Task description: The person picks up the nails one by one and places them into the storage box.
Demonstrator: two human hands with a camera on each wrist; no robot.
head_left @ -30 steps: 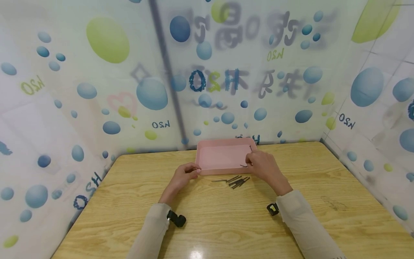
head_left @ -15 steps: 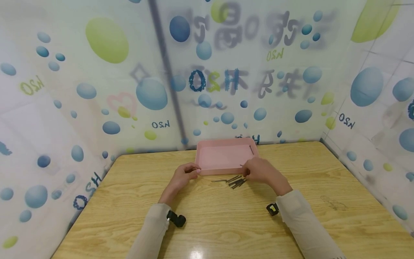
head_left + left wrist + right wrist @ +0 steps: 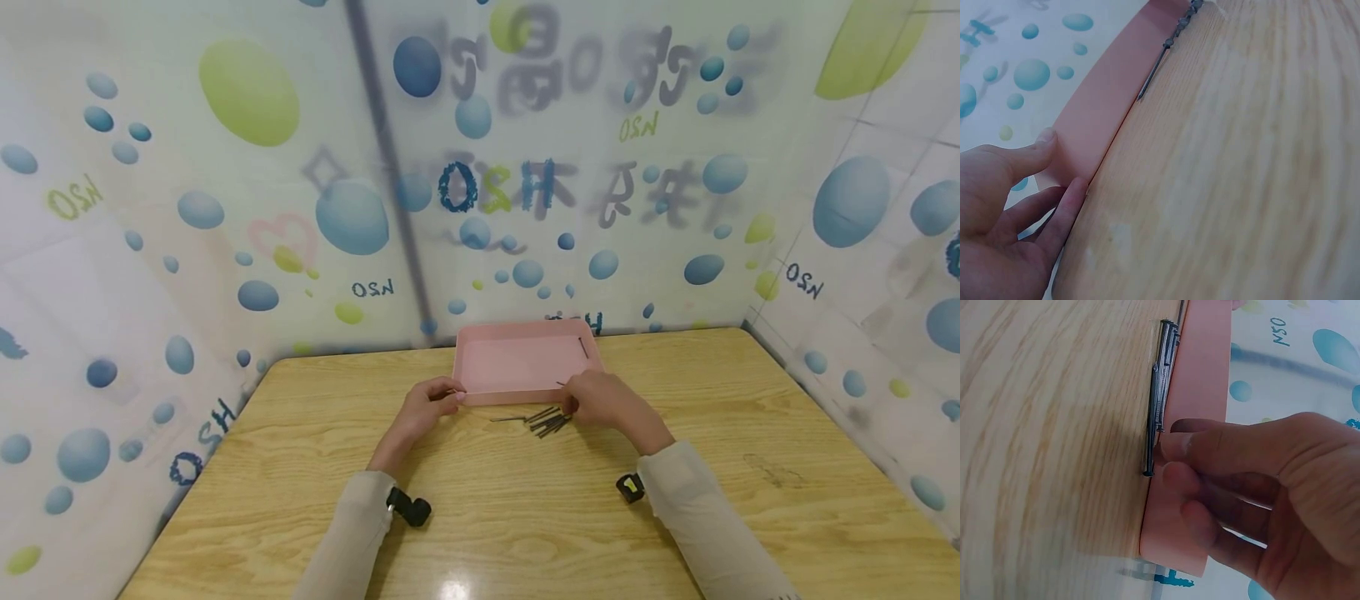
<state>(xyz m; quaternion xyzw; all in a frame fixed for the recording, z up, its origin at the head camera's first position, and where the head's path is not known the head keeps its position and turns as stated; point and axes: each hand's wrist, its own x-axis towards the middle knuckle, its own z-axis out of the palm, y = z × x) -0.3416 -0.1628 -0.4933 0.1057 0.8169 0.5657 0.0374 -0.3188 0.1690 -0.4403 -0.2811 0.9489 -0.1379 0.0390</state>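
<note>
Nails (image 3: 551, 423) lie in a loose heap on the counter (image 3: 480, 508), just outside the tray's near wall and toward its near right corner. Their heads do not all point the same way. A stray nail (image 3: 508, 418) lies at the left of the heap, roughly along the tray's near edge, its tip toward your left hand. Your right hand (image 3: 602, 398) is at the right end of the heap, by the tray's near right corner. Its fingers (image 3: 1182, 478) are bent, thumb and forefinger drawn nearly together beside the nails; you cannot tell from here whether they have hold of one.

The pink tray (image 3: 517, 360) sits at the counter's far edge, well in from both side edges. Inside it, one nail (image 3: 583, 347) lies along the right wall; the end of another dark piece (image 3: 561, 383) shows by your right fingers. Your left hand (image 3: 426, 408) pinches the tray's near left corner, thumb on the wall and fingers low at the corner, with only the tray between them.

You wear pale sleeves (image 3: 348, 533) and a black camera on each wrist (image 3: 408, 507). Behind the counter hangs a spotted sheet (image 3: 352, 133).
</note>
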